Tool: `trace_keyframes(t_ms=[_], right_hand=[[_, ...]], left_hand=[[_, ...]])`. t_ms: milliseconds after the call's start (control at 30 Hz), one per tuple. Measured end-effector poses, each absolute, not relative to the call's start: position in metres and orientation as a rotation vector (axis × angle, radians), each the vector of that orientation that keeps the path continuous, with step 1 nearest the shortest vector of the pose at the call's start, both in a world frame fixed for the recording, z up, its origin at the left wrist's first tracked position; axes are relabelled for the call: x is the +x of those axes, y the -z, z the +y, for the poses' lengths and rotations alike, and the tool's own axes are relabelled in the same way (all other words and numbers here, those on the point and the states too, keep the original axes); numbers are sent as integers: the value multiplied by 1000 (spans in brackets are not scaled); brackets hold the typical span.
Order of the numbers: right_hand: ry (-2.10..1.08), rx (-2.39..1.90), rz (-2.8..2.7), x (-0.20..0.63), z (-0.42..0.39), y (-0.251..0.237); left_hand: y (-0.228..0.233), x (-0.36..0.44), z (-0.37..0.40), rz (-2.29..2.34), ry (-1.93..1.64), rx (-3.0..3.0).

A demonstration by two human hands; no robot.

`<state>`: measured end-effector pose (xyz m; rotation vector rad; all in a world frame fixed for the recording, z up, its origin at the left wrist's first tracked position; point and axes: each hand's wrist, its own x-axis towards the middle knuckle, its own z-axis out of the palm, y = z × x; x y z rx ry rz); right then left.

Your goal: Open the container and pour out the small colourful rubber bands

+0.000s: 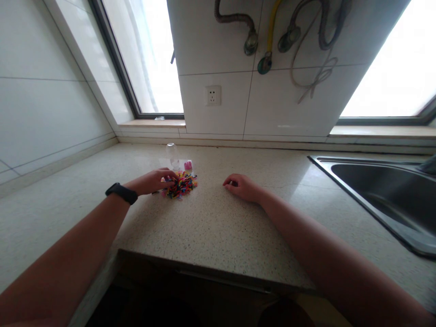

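My left hand (156, 180), with a black band on its wrist, reaches into the left side of a pile of small, brightly coloured bits (184, 185) that look like little rubber bands. Its thumb and forefinger are apart at the pile. Behind the pile stands a clear jar (172, 156). Beside the jar is a pink object (188, 165), perhaps a lid. My right hand (242, 187) rests on the counter to the right of the pile, fingers curled and thumb close to the fingertips. Anything pinched there is too small to make out.
The speckled stone counter (204, 227) ends at a front edge above dark cabinets. A steel sink (384, 190) is set into its right side. A socket (213, 95) and hoses (238, 18) are on the tiled wall behind, between two windows.
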<state>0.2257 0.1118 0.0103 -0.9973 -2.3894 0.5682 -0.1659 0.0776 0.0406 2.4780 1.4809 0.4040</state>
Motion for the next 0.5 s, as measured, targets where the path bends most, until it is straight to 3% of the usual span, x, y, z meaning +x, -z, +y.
trace_keyframes(t_ms=[500], right_hand=[[-572,-1001,-2392,223,113,-12]], left_hand=[[-41,-148,69,1503,-309,2594]])
